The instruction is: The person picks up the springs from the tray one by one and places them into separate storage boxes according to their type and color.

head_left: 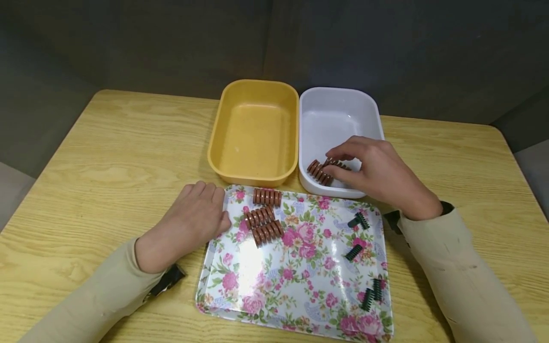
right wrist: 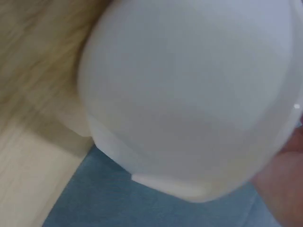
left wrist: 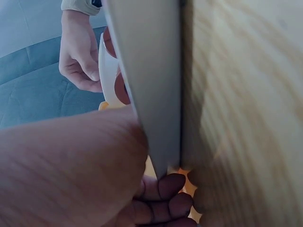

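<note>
My left hand grips the left edge of a flowered tray. The left wrist view shows its curled fingers at the tray's edge. My right hand reaches into the near end of a white bin, thumb and forefinger spread apart over the brown coil springs lying there. Its other fingers are mostly hidden. Three more brown coil springs lie at the tray's upper left, close to my left hand. In the right wrist view the bin's wall covers most of the right hand.
A yellow bin stands left of the white one, behind the tray. Several small dark green springs are scattered along the tray's right side. Everything sits on a wood-grain table, with a dark partition behind its far edge.
</note>
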